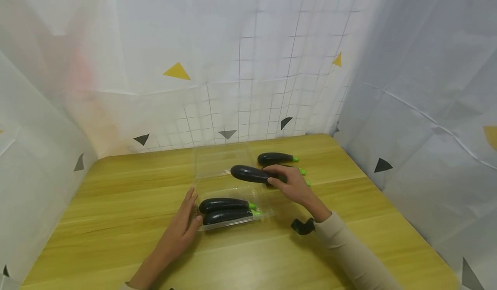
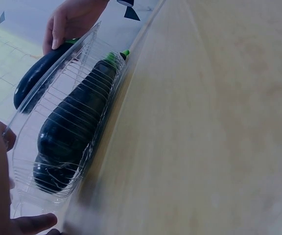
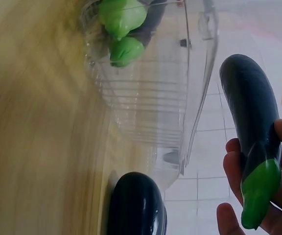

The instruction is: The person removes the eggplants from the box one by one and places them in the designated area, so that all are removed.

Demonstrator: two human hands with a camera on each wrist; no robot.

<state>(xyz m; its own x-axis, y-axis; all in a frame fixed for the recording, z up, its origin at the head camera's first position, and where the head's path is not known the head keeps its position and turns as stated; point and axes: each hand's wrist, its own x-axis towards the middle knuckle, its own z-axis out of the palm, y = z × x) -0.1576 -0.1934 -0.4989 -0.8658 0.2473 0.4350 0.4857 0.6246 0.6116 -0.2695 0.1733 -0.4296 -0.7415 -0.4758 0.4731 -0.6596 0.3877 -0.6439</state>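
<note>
My right hand (image 1: pixel 289 184) holds an eggplant (image 1: pixel 250 174) near its green stem end, thumb on one side and fingers on the other. In the right wrist view that eggplant (image 3: pixel 251 112) hangs above the table, beside a clear plastic container (image 3: pixel 146 98). Two more eggplants (image 1: pixel 225 204) lie side by side in the container's near half. At the container's left end, my left hand (image 1: pixel 180 227) rests with its fingers extended, touching the wall. The left wrist view shows a fingertip over the container's rim (image 2: pixel 19 122).
The container's clear lid (image 1: pixel 221 158) lies folded back behind it. Several eggplants (image 1: pixel 275 158) lie on the wooden table (image 1: pixel 128 203) at the right, partly hidden by my right hand. A dark green strap-like piece (image 1: pixel 303 227) is by my right wrist. White sheets (image 1: pixel 174 31) enclose the table.
</note>
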